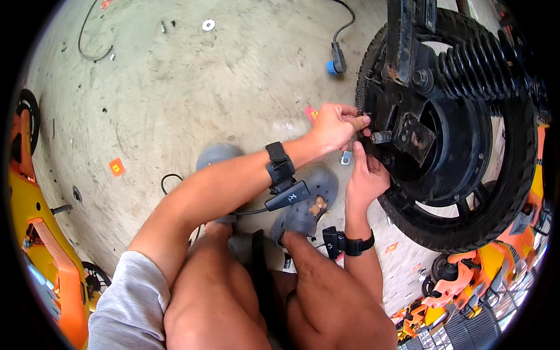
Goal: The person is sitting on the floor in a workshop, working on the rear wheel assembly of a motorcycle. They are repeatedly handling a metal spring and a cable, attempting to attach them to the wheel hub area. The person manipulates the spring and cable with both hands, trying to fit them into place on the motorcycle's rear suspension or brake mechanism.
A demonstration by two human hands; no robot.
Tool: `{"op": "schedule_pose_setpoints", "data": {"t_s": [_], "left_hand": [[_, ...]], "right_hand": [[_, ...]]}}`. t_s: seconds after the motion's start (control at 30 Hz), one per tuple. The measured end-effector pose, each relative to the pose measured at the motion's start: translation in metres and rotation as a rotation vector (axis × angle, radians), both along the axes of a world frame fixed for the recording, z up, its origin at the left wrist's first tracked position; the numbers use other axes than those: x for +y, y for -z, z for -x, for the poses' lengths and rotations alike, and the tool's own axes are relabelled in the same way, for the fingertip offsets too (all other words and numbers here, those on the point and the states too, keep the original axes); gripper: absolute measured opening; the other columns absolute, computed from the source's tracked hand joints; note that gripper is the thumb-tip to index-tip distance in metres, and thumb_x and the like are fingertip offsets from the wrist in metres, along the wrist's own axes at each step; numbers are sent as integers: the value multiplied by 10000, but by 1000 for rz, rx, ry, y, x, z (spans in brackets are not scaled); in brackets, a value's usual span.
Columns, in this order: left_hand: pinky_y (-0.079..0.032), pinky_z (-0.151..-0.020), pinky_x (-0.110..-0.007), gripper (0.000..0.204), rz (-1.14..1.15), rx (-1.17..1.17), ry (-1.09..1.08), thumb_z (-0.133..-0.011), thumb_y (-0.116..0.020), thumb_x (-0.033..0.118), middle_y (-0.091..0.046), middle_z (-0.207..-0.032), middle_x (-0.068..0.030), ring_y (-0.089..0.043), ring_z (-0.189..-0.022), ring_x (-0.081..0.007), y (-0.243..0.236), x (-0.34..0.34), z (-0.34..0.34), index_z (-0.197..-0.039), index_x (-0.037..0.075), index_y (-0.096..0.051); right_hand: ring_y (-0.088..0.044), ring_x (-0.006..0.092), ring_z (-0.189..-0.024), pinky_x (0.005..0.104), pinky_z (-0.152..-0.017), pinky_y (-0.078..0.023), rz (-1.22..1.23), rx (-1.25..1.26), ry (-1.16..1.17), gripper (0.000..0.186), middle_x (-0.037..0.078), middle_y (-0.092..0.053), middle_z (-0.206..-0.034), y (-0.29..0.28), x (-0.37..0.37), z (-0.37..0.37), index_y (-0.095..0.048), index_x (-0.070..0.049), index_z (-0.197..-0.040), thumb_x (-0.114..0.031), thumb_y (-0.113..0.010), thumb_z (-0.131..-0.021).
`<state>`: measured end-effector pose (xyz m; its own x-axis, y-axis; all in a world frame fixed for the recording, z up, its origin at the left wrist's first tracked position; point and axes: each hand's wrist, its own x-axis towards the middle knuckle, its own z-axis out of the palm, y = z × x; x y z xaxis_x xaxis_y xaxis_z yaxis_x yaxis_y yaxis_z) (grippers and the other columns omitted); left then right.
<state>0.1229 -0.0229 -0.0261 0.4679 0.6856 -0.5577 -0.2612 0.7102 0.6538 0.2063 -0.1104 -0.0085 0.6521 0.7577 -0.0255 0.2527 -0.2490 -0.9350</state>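
Observation:
A black wheel (443, 131) with a treaded tyre stands at the right, its dark hub facing me. My left hand (338, 126) is closed in a pinch at the hub's near edge, the thumb and forefinger pressed together. Just below it, my right hand (367, 178) has its thumb raised and its other fingers curled in, close to the same spot. What the fingertips hold is too small and dark to make out. Beside them, a metal axle end (382, 137) juts out from a square, worn bracket (415, 139) on the hub.
A black coil spring (481, 64) rises beside the wheel. On the concrete floor lie a cable with a blue-ended plug (336, 65), a washer (208, 25), a small square metal piece (346, 158) and an orange tag (116, 167). Yellow-orange vehicles (49, 251) stand at both sides.

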Motion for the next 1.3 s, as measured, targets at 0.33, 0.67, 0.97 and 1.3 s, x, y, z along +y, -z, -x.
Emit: {"op": "schedule_pose_setpoints", "data": {"t_s": [0.33, 0.67, 0.97, 1.3], "left_hand": [[-273, -376, -249, 238, 90, -23, -108, -936, -630, 202, -647, -705, -50, -404, -391, -69, 0, -3, 2, -899, -32, -653], [-289, -372, -228, 221, 133, -53, -138, -934, -625, 183, -697, -769, -77, -417, -395, -59, -3, -1, 5, -830, -12, -647], [-304, -361, -237, 201, 216, -168, -159, -931, -625, 165, -699, -783, -110, -423, -394, -60, 0, -5, 2, -858, -22, -622], [-342, -375, -218, 220, 221, -144, -105, -930, -636, 206, -694, -770, -58, -454, -438, -49, 3, -2, 1, -916, -13, -644]], "right_hand": [[-590, 78, -784, 236, -737, -470, 33, 66, -21, 137, 54, -703, -886, -4, -2, -1, -693, 72, -949, -29, -709, -858], [-586, 82, -712, 244, -667, -474, 119, -22, -12, 205, 49, -694, -815, 0, -3, -1, -690, 112, -897, -90, -711, -868], [-640, 121, -851, 256, -788, -499, 155, -20, 17, 189, 111, -708, -934, -3, -4, 0, -688, 117, -942, -61, -694, -877], [-631, 135, -921, 284, -901, -464, 333, -82, 4, 232, 115, -710, -978, -20, 2, 10, -677, 120, -1026, -70, -674, -893]]}}
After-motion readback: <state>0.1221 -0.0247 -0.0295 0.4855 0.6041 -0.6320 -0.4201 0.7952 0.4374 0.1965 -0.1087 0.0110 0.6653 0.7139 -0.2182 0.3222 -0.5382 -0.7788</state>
